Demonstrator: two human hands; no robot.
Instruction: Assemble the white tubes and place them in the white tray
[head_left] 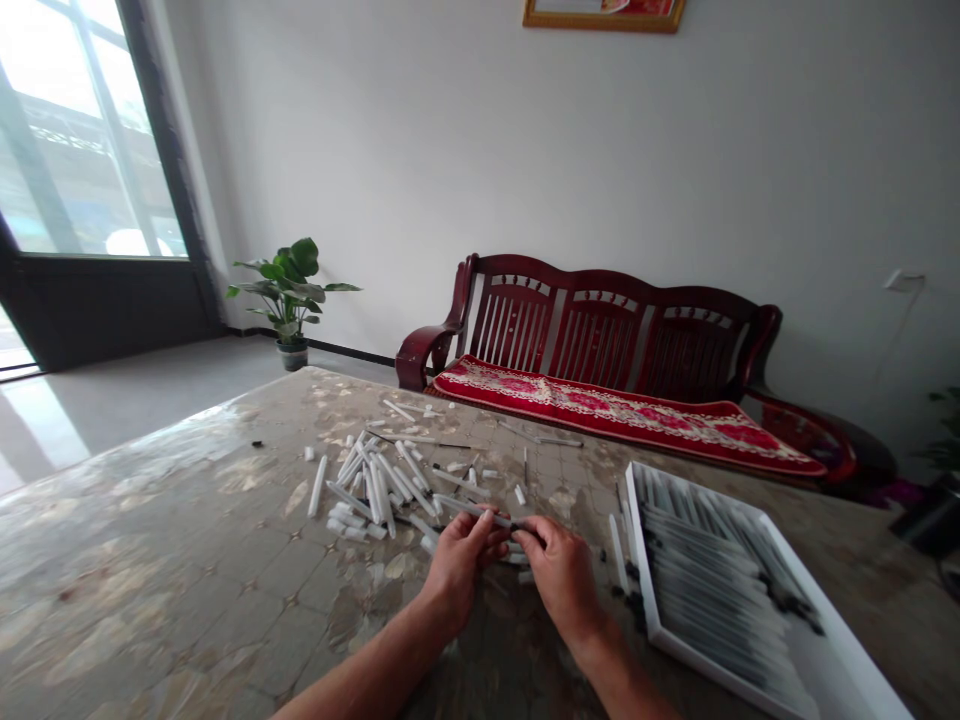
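Note:
My left hand point(461, 555) is closed around a slim whitish pen barrel point(480, 514), which slants across the front of me. My right hand point(561, 575) pinches the small black piece point(514, 526) at the barrel's right end. Fingers cover part of both, so I cannot tell whether the black piece is inside the barrel or only against it. Just left of my hands lies a loose pile of white pen barrels point(379, 485), with short white caps point(349, 520) at its near edge. Thin dark-tipped refills point(526, 465) are scattered behind my hands.
On the right stands a white open box point(780, 540) holding rows of clear pens with black ends point(705, 560). Small black pieces point(636, 600) lie along its left side. The table point(187, 560) has a patterned cover. Beyond it are a red-cushioned wooden bench point(622, 400) and a potted plant point(289, 290).

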